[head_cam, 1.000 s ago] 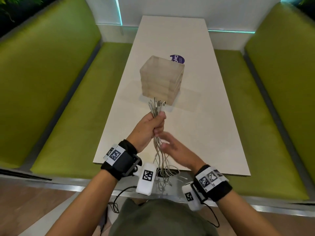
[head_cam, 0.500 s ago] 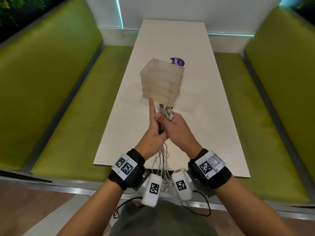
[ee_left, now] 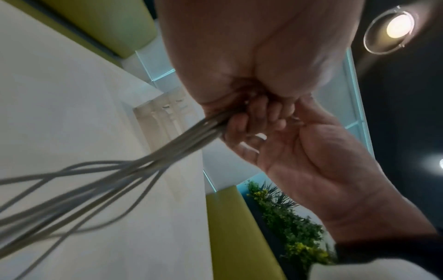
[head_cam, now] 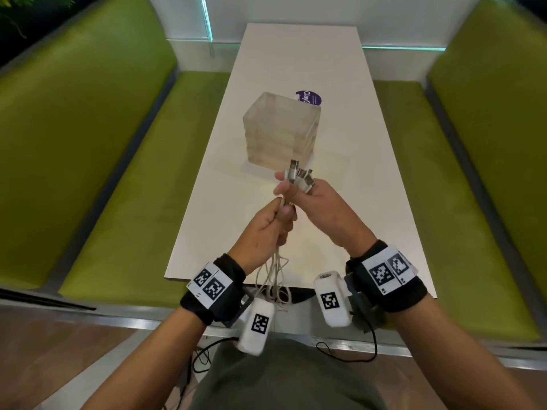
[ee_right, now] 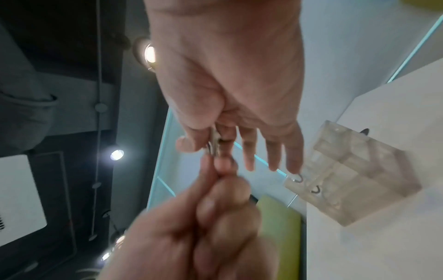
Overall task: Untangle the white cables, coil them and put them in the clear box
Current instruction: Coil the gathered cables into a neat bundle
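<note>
Dim room, glaring ceiling spotlights (ee_left: 397, 25), motion-blurred wrist views, bowed wide-angle edges.

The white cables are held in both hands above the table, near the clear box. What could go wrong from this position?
1. The white cables hang loose past the table edge; they may snag there.
2. The right hand pinches only the plug ends, so some could slip out if the left hand pulls down.
3. The clear box stands just beyond the hands; a forward move might knock it.

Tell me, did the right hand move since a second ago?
Yes. The right hand went up the white cables toward the clear box, from below the left hand to pinching the plug ends.
</note>
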Tool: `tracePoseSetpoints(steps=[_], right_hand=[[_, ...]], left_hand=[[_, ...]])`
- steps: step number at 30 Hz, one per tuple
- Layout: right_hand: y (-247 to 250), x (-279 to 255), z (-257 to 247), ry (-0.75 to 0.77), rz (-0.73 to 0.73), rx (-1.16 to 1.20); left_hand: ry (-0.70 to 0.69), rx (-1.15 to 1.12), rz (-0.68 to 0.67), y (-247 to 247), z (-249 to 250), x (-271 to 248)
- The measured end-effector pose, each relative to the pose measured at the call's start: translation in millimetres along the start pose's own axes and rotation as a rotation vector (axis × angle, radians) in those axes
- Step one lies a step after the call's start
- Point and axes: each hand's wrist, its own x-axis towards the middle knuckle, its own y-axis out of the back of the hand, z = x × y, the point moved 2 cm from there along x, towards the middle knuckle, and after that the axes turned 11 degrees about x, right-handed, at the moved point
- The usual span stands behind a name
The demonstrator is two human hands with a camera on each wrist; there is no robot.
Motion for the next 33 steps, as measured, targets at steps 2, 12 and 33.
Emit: tracePoseSetpoints(steps=[2, 12, 33], right_hand=[[15.7, -4.6, 1.8, -0.106, 0.022, -0.125], [-14.5, 8.7, -7.0, 0.077, -0.420, -1.620], [17.5, 22.0, -84.2, -0.006, -0.377, -0.905]], left_hand=[[0.040, 0.098, 0.013, 10.4, -12.4, 0.7], [0.048, 0.393, -0.169, 20.7, -22.2, 5.9], [0.270, 0.333, -0.041, 13.6, -73.5, -11.3]])
